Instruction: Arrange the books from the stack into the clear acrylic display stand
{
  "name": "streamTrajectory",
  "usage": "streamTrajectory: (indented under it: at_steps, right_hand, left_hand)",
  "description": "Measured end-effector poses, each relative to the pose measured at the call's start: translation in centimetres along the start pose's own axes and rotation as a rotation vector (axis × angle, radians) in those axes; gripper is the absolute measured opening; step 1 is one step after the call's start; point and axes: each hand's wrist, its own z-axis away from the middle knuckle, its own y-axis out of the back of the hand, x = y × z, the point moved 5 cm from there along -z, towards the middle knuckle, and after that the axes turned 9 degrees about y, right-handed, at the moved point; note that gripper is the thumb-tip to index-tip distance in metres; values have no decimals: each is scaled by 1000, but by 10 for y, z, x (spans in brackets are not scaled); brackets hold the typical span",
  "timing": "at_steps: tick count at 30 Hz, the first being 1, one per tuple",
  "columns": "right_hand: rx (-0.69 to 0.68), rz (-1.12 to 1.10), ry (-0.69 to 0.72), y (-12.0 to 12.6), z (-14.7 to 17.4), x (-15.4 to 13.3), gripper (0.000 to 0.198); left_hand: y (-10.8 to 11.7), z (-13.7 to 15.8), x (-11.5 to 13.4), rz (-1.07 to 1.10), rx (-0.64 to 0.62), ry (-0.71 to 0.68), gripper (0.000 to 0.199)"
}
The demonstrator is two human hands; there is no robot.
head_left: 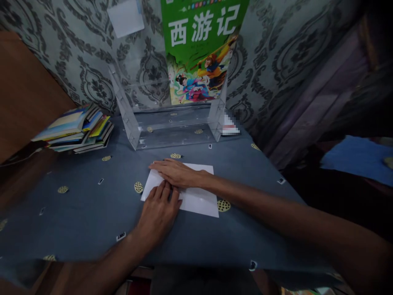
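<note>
the paper was plain white, smooth and four-sided, with straight edges and a faint sheen at its middle. it lay flat on the cloth, a grey-blue table cover with dotted yellow ovals, in front of the clear stand. its right part showed bare, while its upper left part and much of its lower left edge were hidden under the hands.

the right hand lay palm down across the top edge of the paper, fingers stretched out together and pointing left, the forearm slanting in from the lower right. the left hand came up from the lower left, back upward, its fingers loosely bent and slightly spread, pointing forward, the thumb off to the right. its fingertips met the lower side of the right hand. both hands were unclenched, resting on the paper rather than gripping it.

behind, a green book stood upright by the stand; a pile of books lay to the left.
</note>
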Motion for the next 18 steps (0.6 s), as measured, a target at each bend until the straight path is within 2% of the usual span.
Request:
streamTrajectory:
  at_steps: [3,6,11,14,18]
  right_hand:
    - [13,14,-26,-3,11,16,45]
    - [66,66,-83,3,38,27,44]
    - [101,150,-150,11,81,24,44]
    - [90,188,-162,11,93,19,45]
    - [108,204,-160,10,95,16,44]
  left_hand:
    - [-4,2,-1,26,-50,33,33]
    - [-6,4,-1,32,-95,52,35]
    - [0,3,-3,37,-97,35,33]
    - [2,-5,-21,38,-175,102,31]
    - [4,-14,-58,56,-305,252,29]
